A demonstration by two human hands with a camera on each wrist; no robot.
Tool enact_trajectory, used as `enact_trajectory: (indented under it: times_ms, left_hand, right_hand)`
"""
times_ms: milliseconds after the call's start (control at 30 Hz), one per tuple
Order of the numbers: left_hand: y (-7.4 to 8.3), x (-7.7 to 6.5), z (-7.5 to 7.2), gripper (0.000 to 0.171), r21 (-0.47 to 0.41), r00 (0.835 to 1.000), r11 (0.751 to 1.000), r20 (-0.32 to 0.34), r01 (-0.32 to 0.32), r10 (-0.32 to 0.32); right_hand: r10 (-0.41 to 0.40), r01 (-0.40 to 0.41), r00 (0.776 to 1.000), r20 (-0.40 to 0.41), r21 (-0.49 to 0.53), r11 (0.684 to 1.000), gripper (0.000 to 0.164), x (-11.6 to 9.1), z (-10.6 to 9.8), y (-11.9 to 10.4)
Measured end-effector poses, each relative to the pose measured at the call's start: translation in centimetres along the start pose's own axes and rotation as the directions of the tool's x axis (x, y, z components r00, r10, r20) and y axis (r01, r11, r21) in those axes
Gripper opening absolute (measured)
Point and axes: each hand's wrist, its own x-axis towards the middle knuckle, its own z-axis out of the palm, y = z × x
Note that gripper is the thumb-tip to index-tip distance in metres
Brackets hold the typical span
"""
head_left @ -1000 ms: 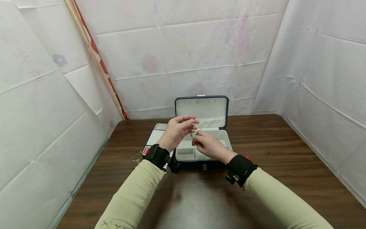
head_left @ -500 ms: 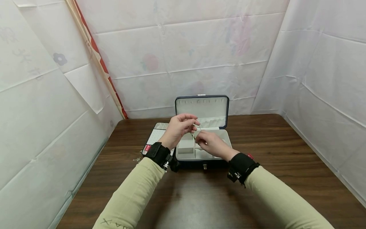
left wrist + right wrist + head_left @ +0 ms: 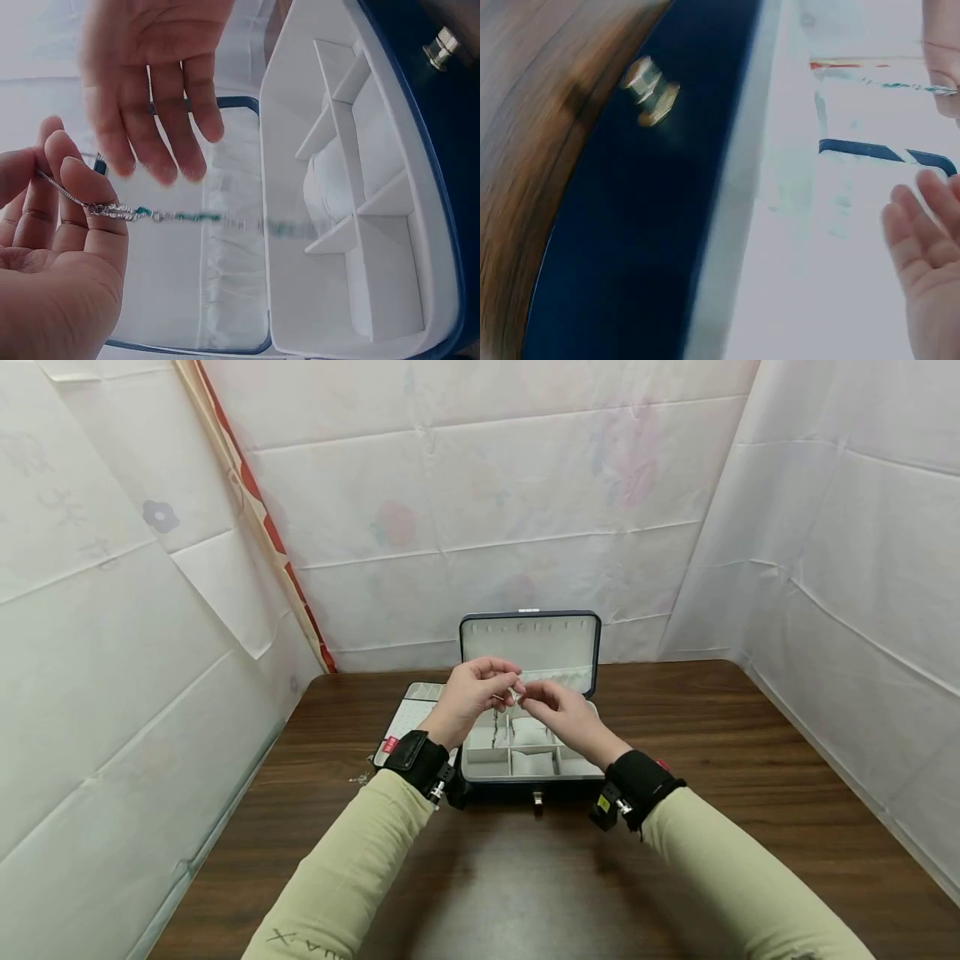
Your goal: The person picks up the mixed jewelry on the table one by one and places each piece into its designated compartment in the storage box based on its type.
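My left hand pinches the thin end of a silver chain bracelet between thumb and fingers. Green and clear stones run along the bracelet, which hangs down above the left compartment of an open navy jewelry box. Close to the left fingertips in the head view is my right hand. In the left wrist view the fingers of that right hand are extended, apart from the bracelet. White cushions fill some of the box's compartments. The right wrist view is blurred and pale.
The box lid stands upright behind, with a row of small hooks and a gathered pocket. A flat white-lined panel lies left of the box. Small silver jewelry rests on the wooden table beyond the left wrist.
The right hand has let go of the bracelet, risen slightly and spread its fingers near the left fingertips. The bracelet now hangs from the left hand, which has barely moved.
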Motion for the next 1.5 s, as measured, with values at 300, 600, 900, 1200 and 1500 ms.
enact_trajectory:
  times_ms: [300,600,900,1200,1500]
  left_hand:
    - [0.2,0.3,0.2,0.024,0.111,1.000,0.994,-0.007,-0.015,0.016]
    - [0.4,0.3,0.3,0.017,0.260,0.999,0.965,0.017,-0.038,0.035]
    - [-0.1,0.2,0.1,0.015,0.474,0.999,0.879,0.021,-0.048,0.043]
    - [-0.8,0.4,0.0,0.016,0.689,0.996,0.721,0.012,-0.071,0.086]
    - [-1.5,0.6,-0.2,0.017,0.755,0.994,0.652,0.002,-0.070,0.105]
  right_hand:
    - [0.029,-0.069,0.988,0.151,0.268,0.961,0.039,0.9,-0.1,-0.1]
    - [-0.014,-0.042,0.990,0.141,0.391,0.920,0.035,1.3,-0.3,-0.3]
    - [0.049,-0.069,0.995,0.088,0.243,0.968,0.032,1.3,-0.6,-0.1]
    - [0.078,-0.085,0.995,0.061,0.112,0.990,0.031,1.4,-0.6,-0.4]
    - [0.091,-0.092,0.994,0.063,0.014,0.996,0.028,1.8,-0.6,-0.1]
